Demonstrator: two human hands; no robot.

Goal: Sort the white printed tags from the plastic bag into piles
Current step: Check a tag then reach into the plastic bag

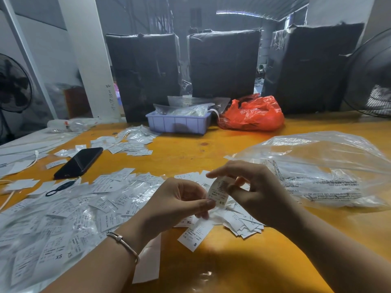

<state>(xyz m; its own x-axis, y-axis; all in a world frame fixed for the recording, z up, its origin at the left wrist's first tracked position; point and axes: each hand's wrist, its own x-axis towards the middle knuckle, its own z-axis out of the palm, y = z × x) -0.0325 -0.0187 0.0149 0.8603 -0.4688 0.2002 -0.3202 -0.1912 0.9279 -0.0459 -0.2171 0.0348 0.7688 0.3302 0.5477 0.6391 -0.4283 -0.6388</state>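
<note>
From the left I see a wide spread of tags (63,212) across the near-left table (211,144), too many to count, with one phone (79,162) beyond. My left hand (175,204) and right hand (254,191) both pinch one tag (219,194), printed XS, held up between them. I judge I'm reading its size; next comes dropping it on the matching pile. One clear plastic bag (317,166) lies right.

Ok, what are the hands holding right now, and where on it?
One white printed tag marked XS, held by both hands: the left hand pinches its lower edge, the right hand grips its upper part.
</note>
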